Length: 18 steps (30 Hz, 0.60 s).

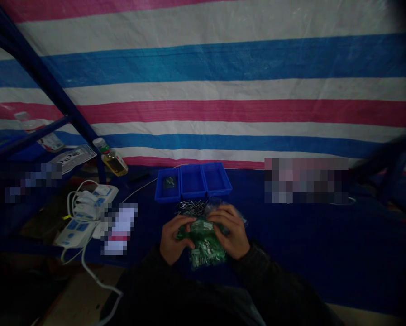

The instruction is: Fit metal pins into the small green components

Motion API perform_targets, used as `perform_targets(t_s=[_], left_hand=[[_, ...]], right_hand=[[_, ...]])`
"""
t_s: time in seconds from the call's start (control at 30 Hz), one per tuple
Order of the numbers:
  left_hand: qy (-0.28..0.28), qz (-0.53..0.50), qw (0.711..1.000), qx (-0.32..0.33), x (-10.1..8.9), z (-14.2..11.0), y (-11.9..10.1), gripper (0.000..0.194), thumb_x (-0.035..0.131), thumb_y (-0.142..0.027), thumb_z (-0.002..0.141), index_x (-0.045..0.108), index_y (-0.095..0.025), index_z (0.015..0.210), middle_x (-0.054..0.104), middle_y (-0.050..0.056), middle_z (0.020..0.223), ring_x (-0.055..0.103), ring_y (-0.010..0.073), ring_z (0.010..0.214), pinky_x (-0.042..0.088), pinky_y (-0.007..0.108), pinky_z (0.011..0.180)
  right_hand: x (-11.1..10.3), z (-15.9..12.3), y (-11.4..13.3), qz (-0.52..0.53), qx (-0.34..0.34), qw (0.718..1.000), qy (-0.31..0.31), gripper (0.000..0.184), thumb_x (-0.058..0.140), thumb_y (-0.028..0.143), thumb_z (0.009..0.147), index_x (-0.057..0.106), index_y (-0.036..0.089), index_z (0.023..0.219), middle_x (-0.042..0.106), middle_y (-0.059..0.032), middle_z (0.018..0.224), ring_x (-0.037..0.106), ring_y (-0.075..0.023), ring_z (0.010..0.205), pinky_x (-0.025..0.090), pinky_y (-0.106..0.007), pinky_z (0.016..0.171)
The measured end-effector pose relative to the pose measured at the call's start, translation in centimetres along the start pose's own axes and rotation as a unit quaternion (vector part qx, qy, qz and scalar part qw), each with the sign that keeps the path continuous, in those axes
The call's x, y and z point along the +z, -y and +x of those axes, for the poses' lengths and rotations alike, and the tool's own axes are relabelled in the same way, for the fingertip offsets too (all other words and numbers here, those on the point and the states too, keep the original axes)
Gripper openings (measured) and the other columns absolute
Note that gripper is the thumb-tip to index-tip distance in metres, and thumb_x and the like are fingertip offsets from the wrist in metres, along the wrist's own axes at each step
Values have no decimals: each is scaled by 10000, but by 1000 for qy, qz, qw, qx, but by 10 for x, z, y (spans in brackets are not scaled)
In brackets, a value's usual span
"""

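In front of me is a clear plastic bag [207, 249] of small green and pale pieces, whose exact kind I cannot make out. My left hand [175, 237] curls around its upper left side, thumb and fingers bent onto the plastic. My right hand [235, 233] grips the upper right side with bent fingers. A loose pile of thin metal pins or screws [191, 207] lies just beyond the bag. Crumpled clear plastic [214, 203] sticks out behind my right fingers.
Three joined blue bins stand behind the pile: a left bin [158, 195] with small pieces inside, a middle bin [193, 181] and a right bin [218, 179]. At left are power strips [72, 233] with cables, a drink bottle [112, 160] and a blue frame post [53, 86]. Striped sheeting [223, 111] hangs behind.
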<state>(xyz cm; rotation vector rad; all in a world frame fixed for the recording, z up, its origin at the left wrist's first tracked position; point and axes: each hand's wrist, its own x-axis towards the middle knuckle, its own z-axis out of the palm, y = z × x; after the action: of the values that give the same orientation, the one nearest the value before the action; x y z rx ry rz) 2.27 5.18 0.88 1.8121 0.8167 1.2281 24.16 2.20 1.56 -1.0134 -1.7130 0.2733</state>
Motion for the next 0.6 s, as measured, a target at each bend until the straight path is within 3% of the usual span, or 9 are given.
perform_targets(t_s=[0.17,0.33,0.47,0.6], left_hand=[[-32,70,997,-27,1,1,-5,184,737,-372,884,779,-193,866,654,53,858,619,160,707,509,298,675],[-22,58,998,-8,3,-2,-3,154,702,-324,907,727,-183,852,704,64,844,679,205,824,543,334,765],[-78,46,995,-50,7,-9,3,180,766,-334,853,675,-184,893,709,30,804,685,172,743,547,279,699],[-23,43,998,-49,6,-9,2,131,690,-308,923,740,-190,895,724,55,842,693,186,795,551,305,749]], right_hand=[[2,-6,7,58,61,996,2,132,724,212,862,726,249,989,737,-48,863,623,-258,919,533,-435,804],[7,-14,5,64,48,997,-16,8,730,250,892,735,243,894,729,-43,782,634,-243,833,542,-414,758],[13,-19,4,40,65,996,-49,13,711,235,904,700,235,898,714,-35,773,661,-222,772,551,-389,735],[14,-25,5,27,73,995,-56,158,696,196,912,671,243,1061,708,-19,785,667,-201,717,558,-396,769]])
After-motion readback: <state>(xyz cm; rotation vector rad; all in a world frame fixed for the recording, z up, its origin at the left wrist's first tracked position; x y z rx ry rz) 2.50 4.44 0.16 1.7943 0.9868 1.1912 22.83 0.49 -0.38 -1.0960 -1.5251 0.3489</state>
